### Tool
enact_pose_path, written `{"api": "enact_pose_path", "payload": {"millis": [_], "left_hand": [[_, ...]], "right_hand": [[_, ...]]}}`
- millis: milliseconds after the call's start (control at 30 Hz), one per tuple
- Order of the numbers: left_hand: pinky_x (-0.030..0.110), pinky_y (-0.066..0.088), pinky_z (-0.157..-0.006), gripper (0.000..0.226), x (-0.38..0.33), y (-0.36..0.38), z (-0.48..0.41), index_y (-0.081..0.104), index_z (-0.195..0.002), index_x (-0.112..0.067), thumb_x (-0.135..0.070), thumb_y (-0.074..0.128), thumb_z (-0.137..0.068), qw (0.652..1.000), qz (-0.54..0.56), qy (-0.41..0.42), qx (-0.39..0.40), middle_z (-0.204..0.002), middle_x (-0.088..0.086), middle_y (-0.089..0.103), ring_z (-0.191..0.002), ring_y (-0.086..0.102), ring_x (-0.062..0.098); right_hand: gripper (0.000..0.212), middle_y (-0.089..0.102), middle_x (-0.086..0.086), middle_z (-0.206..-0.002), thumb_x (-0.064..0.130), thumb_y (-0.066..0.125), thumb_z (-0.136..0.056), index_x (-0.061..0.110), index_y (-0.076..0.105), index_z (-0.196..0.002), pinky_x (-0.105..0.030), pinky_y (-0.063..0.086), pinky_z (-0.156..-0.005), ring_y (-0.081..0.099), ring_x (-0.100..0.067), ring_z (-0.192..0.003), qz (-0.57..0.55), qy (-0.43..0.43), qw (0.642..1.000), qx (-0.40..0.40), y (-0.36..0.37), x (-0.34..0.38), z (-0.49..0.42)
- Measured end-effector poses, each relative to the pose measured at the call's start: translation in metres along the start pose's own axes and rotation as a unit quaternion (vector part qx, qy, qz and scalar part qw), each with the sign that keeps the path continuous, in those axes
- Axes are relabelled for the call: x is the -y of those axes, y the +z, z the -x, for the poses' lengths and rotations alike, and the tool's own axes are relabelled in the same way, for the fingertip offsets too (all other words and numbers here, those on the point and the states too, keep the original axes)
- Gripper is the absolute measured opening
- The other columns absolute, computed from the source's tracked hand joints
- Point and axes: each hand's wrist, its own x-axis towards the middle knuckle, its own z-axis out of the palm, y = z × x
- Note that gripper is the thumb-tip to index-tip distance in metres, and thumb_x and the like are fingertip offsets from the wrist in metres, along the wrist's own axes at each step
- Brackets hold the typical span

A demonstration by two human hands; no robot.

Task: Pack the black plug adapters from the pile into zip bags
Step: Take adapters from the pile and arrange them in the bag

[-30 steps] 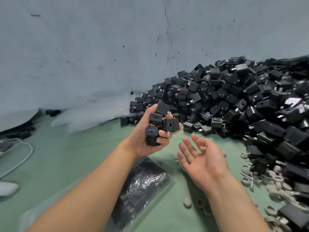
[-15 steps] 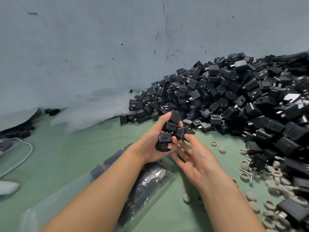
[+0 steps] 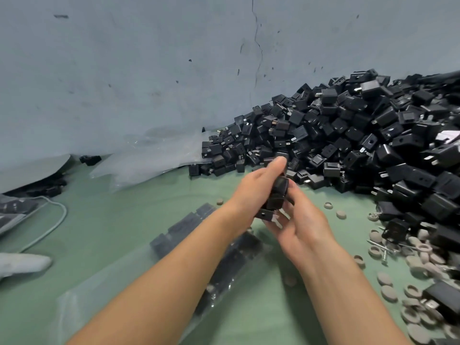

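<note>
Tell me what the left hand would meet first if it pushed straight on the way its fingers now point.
The left hand, gripping a small stack of black plastic plug adapters, points toward the big pile of black adapters. It would likely meet the pile's near edge first, though depth is unclear.

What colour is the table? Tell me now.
The table is pale green, seen best in the head view.

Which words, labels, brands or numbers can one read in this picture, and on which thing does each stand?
No text is readable anywhere.
The pile of black plug adapters: no print shows.
The white patch at the pile's right edge: perhaps a label, too blurred to read.
The held adapters: blurred, nothing legible.
</note>
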Motion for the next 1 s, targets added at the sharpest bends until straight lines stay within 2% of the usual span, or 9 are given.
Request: {"api": "enact_pose_path", "payload": {"millis": [67, 200, 367, 467, 533, 667, 733, 833, 1000], "left_hand": [[0.023, 0.050, -0.065, 0.042, -0.001, 0.009, 0.014, 0.068, -0.097, -0.021, -0.061, 0.060, -0.087, 0.982, -0.140, 0.104, -0.079, -0.077, -0.014, 0.070, -0.069, 0.065, 0.002], [0.036, 0.052, -0.074, 0.035, 0.004, 0.016, 0.047, 0.056, -0.101, -0.036, -0.067, 0.052, -0.086, 0.899, -0.348, 0.221, -0.149, -0.095, -0.015, 0.064, -0.089, 0.062, 0.012], [0.034, 0.049, -0.068, 0.031, 0.013, 0.000, 0.075, 0.052, -0.101, -0.041, -0.068, 0.043, -0.088, 0.860, -0.375, 0.249, -0.241, -0.086, -0.015, 0.066, -0.082, 0.062, 0.011], [0.034, 0.043, -0.084, 0.032, 0.019, -0.009, 0.085, 0.056, -0.100, -0.037, -0.064, 0.044, -0.089, 0.848, -0.369, 0.270, -0.267, -0.084, -0.015, 0.065, -0.087, 0.053, 0.009], [0.032, 0.038, -0.094, 0.035, 0.021, -0.014, 0.090, 0.060, -0.103, -0.037, -0.064, 0.043, -0.088, 0.856, -0.349, 0.266, -0.275, -0.092, -0.017, 0.065, -0.104, 0.048, 0.006], [0.037, 0.045, -0.092, 0.034, 0.018, -0.018, 0.107, 0.056, -0.106, -0.039, -0.065, 0.044, -0.087, 0.909, -0.249, 0.229, -0.241, -0.098, -0.021, 0.060, -0.102, 0.050, 0.006], [0.034, 0.052, -0.086, 0.029, 0.010, -0.022, 0.121, 0.052, -0.104, -0.042, -0.064, 0.052, -0.085, 0.931, -0.152, 0.223, -0.247, -0.101, -0.017, 0.063, -0.097, 0.060, 0.009], [0.006, 0.041, -0.081, 0.024, 0.001, -0.051, 0.154, 0.053, -0.101, -0.043, -0.058, 0.063, -0.084, 0.906, -0.084, 0.254, -0.329, -0.101, -0.017, 0.065, -0.099, 0.061, -0.001], [0.019, 0.044, -0.075, 0.027, 0.030, -0.139, 0.223, 0.050, -0.102, -0.035, -0.047, 0.068, -0.087, 0.861, -0.103, 0.145, -0.477, -0.093, -0.017, 0.064, -0.093, 0.061, 0.003]], "right_hand": [[0.024, 0.072, -0.003, -0.091, 0.039, 0.050, -0.101, 0.022, 0.067, -0.105, -0.029, 0.055, -0.066, 0.068, -0.017, -0.080, -0.071, 0.029, 0.996, 0.042, 0.010, -0.002, 0.009], [0.031, 0.061, 0.000, -0.088, 0.046, 0.049, -0.098, 0.018, 0.063, -0.103, -0.031, 0.040, -0.102, 0.057, -0.017, -0.096, -0.208, 0.007, 0.972, 0.113, 0.022, -0.012, 0.028], [0.031, 0.065, 0.003, -0.082, 0.044, 0.048, -0.097, 0.022, 0.067, -0.088, -0.027, 0.054, -0.078, 0.066, -0.015, -0.078, -0.189, 0.062, 0.969, 0.148, 0.024, -0.028, 0.043], [0.029, 0.067, -0.001, -0.092, 0.040, 0.052, -0.093, 0.019, 0.072, -0.087, -0.031, 0.043, -0.105, 0.065, -0.019, -0.094, -0.186, 0.088, 0.969, 0.140, 0.024, -0.040, 0.047], [0.026, 0.070, -0.002, -0.098, 0.036, 0.056, -0.087, 0.017, 0.075, -0.087, -0.032, 0.041, -0.108, 0.065, -0.021, -0.101, -0.185, 0.101, 0.966, 0.147, 0.024, -0.046, 0.051], [0.032, 0.070, -0.005, -0.085, 0.029, 0.054, -0.085, 0.010, 0.076, -0.074, -0.029, 0.059, -0.072, 0.072, -0.021, -0.074, -0.173, 0.100, 0.970, 0.139, 0.028, -0.053, 0.053], [0.035, 0.068, -0.007, -0.089, 0.027, 0.045, -0.096, 0.008, 0.072, -0.086, -0.034, 0.060, -0.062, 0.072, -0.025, -0.070, -0.202, 0.116, 0.966, 0.110, 0.029, -0.055, 0.050], [0.025, 0.067, -0.012, -0.099, 0.027, 0.037, -0.098, 0.020, 0.061, -0.102, -0.044, 0.059, -0.075, 0.070, -0.028, -0.089, -0.225, 0.140, 0.961, 0.080, 0.032, -0.057, 0.050], [0.025, 0.068, -0.013, -0.087, 0.029, 0.042, -0.095, 0.019, 0.064, -0.097, -0.031, 0.058, -0.065, 0.065, -0.024, -0.082, -0.209, 0.140, 0.966, 0.054, 0.035, -0.061, 0.055]]}}
